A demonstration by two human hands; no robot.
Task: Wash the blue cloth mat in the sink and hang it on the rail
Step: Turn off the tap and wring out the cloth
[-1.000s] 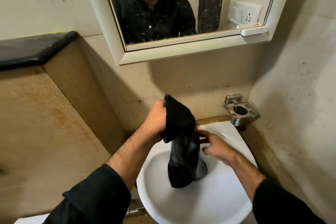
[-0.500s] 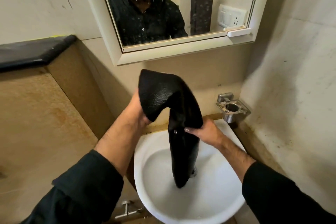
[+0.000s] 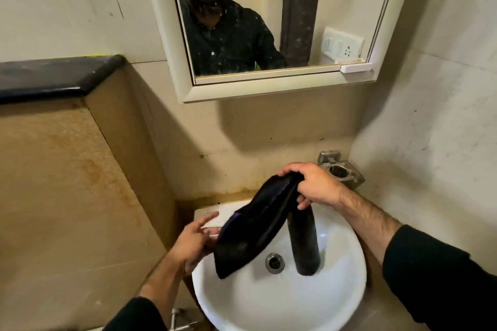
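Observation:
The cloth mat (image 3: pixel 255 231) looks dark blue, almost black, and wet. It hangs in two folds over the white sink (image 3: pixel 242 301), and one fold drops straight down beside the drain (image 3: pixel 274 263). My right hand (image 3: pixel 312 185) grips the bunched top of the mat above the back of the basin. My left hand (image 3: pixel 196 242) is low at the sink's left rim with its fingers stretched out, touching the lower left edge of the wider fold. No rail is in view.
A framed mirror (image 3: pixel 269 88) hangs above the sink. A metal holder (image 3: pixel 341 172) is fixed to the wall behind my right hand. A dark stone ledge (image 3: pixel 53 75) tops the left partition. A valve (image 3: pixel 183 322) sits below the basin. The right wall is close.
My left hand let go of the mat's top and dropped to its lower left edge. My right hand moved up and took the top. The mat now hangs lower, spread in two folds.

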